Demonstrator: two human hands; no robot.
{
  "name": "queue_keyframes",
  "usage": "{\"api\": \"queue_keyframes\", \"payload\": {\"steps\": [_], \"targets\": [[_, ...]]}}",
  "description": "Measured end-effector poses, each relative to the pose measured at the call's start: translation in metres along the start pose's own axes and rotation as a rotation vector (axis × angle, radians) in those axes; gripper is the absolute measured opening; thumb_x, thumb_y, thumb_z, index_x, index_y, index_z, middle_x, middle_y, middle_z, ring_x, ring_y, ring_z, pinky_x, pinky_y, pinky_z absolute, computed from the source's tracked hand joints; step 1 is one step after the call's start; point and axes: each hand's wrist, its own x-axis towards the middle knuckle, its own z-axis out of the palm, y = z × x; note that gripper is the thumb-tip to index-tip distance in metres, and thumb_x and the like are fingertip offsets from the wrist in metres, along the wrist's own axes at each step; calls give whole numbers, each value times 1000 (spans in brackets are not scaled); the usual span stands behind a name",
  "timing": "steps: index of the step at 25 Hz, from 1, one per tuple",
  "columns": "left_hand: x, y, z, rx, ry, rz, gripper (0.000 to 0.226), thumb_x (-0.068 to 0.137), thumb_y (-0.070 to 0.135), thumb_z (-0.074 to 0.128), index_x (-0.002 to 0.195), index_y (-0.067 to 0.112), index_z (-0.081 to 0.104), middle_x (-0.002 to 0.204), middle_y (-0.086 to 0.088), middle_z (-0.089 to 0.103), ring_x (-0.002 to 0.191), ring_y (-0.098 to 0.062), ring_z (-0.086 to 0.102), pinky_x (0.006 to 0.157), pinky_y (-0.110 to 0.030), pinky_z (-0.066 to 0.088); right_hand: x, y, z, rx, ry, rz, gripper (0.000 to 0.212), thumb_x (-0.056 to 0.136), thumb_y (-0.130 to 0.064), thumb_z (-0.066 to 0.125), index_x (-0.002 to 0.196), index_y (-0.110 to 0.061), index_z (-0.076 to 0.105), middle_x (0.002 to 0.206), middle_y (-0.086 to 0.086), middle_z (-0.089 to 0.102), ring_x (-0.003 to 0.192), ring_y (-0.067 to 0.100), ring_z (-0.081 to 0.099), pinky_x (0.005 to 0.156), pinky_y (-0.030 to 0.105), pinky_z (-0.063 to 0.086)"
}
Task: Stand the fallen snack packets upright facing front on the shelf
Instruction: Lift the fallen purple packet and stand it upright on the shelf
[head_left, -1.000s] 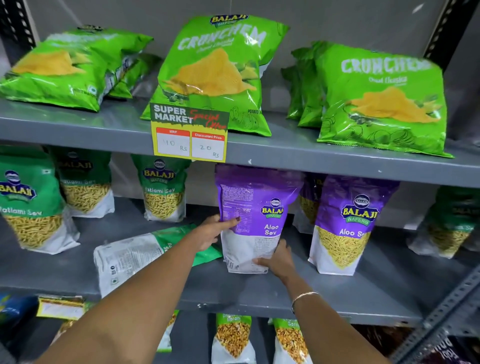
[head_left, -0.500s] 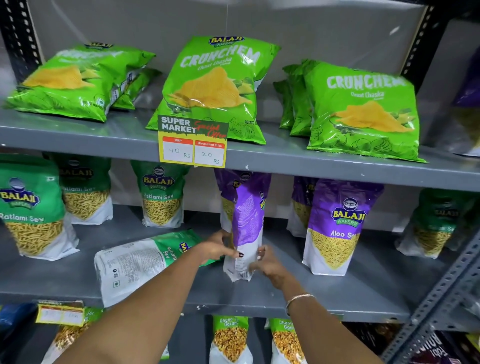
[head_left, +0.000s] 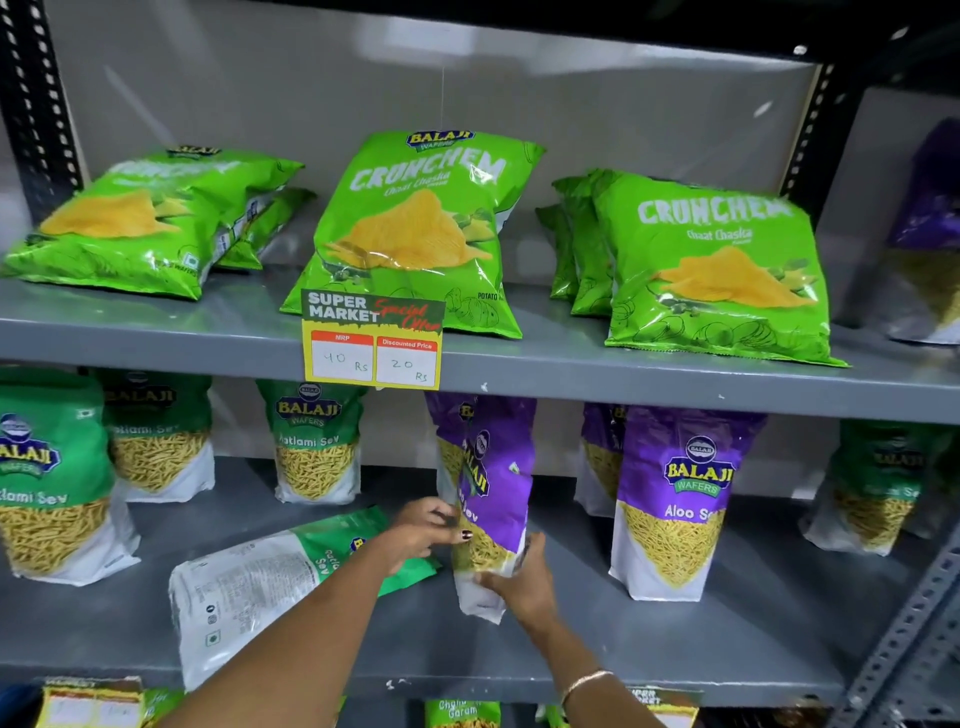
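**Both hands on a purple Aloo Sev packet, middle shelf**

A purple Aloo Sev packet (head_left: 493, 499) stands upright on the grey middle shelf (head_left: 727, 639), turned partly sideways so its printed front faces left-forward instead of straight out. The left hand (head_left: 426, 530) presses its fingers against the packet's left edge at about mid-height, closed around that edge. The right hand (head_left: 519, 582) clasps the packet's lower right corner near the base, thumb across the front; a thin bangle (head_left: 587, 680) sits on that wrist.

Just left of the held packet, a green Ratlami Sev packet (head_left: 270, 582) lies flat on the same shelf, back side up, its top end partly under the left forearm. Further left, three green Ratlami Sev packets stand upright. To the right, another purple packet (head_left: 675, 499) stands facing front, with one more behind it.

On the shelf above, green Crunchem chip bags (head_left: 415, 228) lean back or lie down, and a yellow price tag (head_left: 373, 340) hangs from that shelf's front lip.
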Motion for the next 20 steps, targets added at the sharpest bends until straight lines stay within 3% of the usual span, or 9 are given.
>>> {"api": "queue_keyframes", "payload": {"steps": [2,4,6,8,11,13,15,17,20], "targets": [[12,-3,-2,25,98,35,36,71,2,75,97,17,55,125,-16,55,110,-19,46,93,-33,40,10,7,-16,91,-174,-46,59,52,-6,81,94,-24,43,103,10,62,88,18,63,74,23,50],[21,-5,-1,15,87,13,73,67,0,77,130,9,41,142,-15,45,127,-23,43,106,-34,35,24,11,-32,111,-319,-67,63,50,-1,78,105,-17,51,112,18,64,89,15,65,74,18,54],[29,-8,2,1,25,-13,96,64,-1,78,144,8,25,146,-12,43,133,-24,41,112,-37,34,38,11,-47,93,-390,-88,60,51,2,77,106,-8,59,116,20,65,89,15,68,75,19,56],[32,-10,5,-40,-4,4,83,66,-10,73,137,5,33,129,-12,57,117,-22,52,104,-37,41,46,11,-54,96,-412,-81,63,52,3,77,112,0,58,115,15,65,89,11,70,78,22,57],[30,-10,9,-41,63,21,55,67,-19,68,109,11,46,94,-6,61,99,-20,54,79,-29,50,54,11,-59,58,-306,-73,81,47,-6,79,123,-2,51,123,18,64,113,30,61,97,41,51],[30,-11,13,-10,149,52,47,64,-15,72,88,18,48,97,-12,65,98,-23,59,84,-34,52,57,10,-63,51,-298,-75,80,48,-8,79,123,-4,52,123,19,64,114,33,59,100,45,48],[30,-13,17,27,211,77,46,61,-10,76,80,22,49,110,-18,67,103,-28,63,95,-39,50,55,6,-66,72,-359,-73,70,52,-6,81,117,-6,55,117,16,66,105,25,63,94,37,52],[29,-14,21,90,264,90,44,60,-5,79,89,16,53,115,-17,67,107,-30,63,97,-38,50,54,1,-67,111,-412,-92,56,59,3,80,108,-11,58,110,12,68,95,16,65,86,27,55],[23,-12,20,221,252,55,65,58,9,83,114,8,52,125,-16,62,114,-31,59,100,-42,47,57,1,-68,133,-408,-85,47,64,11,76,100,-14,60,102,9,69,87,11,66,80,22,58]]}}
